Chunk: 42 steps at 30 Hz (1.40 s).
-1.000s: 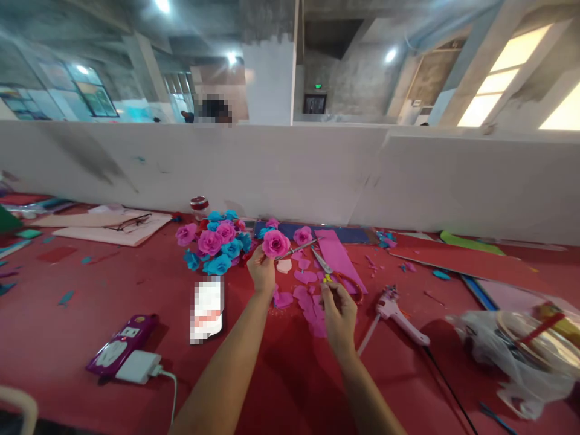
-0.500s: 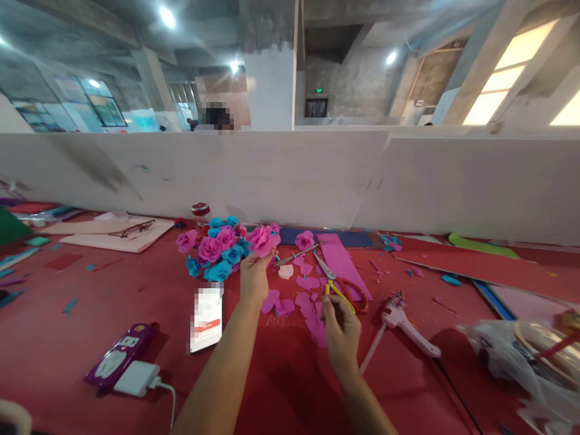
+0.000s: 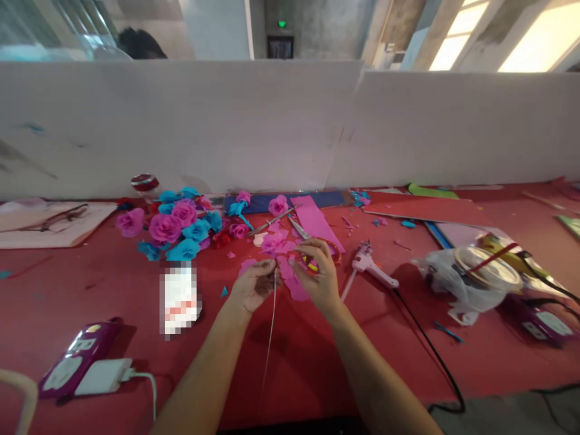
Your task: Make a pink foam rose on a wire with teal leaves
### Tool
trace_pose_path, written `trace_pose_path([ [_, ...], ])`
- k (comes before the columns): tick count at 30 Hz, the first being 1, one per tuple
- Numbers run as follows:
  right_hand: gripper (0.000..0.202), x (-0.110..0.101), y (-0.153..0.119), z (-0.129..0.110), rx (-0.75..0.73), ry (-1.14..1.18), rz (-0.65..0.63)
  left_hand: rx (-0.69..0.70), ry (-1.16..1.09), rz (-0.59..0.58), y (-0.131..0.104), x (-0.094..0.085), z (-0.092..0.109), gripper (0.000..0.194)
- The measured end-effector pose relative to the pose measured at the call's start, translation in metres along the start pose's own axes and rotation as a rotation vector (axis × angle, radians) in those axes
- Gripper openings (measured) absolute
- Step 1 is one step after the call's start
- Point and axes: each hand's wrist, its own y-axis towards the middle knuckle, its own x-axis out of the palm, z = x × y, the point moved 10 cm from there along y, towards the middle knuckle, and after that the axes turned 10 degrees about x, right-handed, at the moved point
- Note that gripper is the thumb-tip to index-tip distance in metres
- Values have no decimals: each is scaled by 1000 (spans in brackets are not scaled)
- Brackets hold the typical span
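A thin pale wire [image 3: 270, 338] is pinched between the fingertips of my left hand [image 3: 254, 285] and hangs down toward the table's front edge. My right hand [image 3: 319, 278] is just to the right, its thumb and fingers apart and nothing visible between them. Loose pink petals [image 3: 296, 287] lie under and behind both hands. Scissors [image 3: 299, 228] are partly hidden behind my right hand, beside a pink paper strip [image 3: 317, 220]. Tweezers [image 3: 272, 222] rest left of the strip, near a single pink flower [image 3: 278, 205]. Pink, blue and red flowers [image 3: 165, 228] are bunched to the left.
A phone [image 3: 181, 299] and a purple power strip [image 3: 81, 356] lie at the left. On the right are a pink glue gun [image 3: 376, 270] with a black cord and a plastic bag [image 3: 453, 284] with a round container. A white partition [image 3: 181, 121] stands behind.
The view has turned right and down. My left hand has come back from the flowers, without the pink flower, and now pinches a wire. My right hand has opened and moved closer to it.
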Motion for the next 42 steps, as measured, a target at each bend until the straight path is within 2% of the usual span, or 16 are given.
trace_pose_path([
  [4,13,3,1,-5,-37,-13,-39,-133,-11,-70,-4,7,-17,12],
  [10,8,2,3,-11,-64,-1,-33,-106,75,-83,-3,2,-16,10],
  [16,7,1,5,-8,-6,-21,-56,-101,100,-82,-1,-2,-17,13],
  [20,14,-1,2,-11,-19,-2,-68,-54,122,-68,-2,0,-7,18],
  [23,20,-8,-2,-5,50,92,6,106,151,-78,-3,5,16,20],
  [25,26,-7,-6,9,199,204,22,240,163,-62,-5,5,34,22],
  [28,37,17,-11,22,466,423,-135,451,204,-43,-9,5,60,22],
  [30,40,31,-9,14,553,537,-244,605,245,-53,-15,8,79,21],
  [33,34,27,6,-13,535,566,-251,823,403,-73,-28,22,109,16],
  [37,27,19,23,-41,473,533,-217,1096,703,-185,-46,62,141,6],
  [39,23,19,27,-45,455,537,-204,1168,772,-213,-48,72,147,6],
  [42,19,24,28,-38,444,511,-205,1305,889,-191,-47,71,142,6],
])
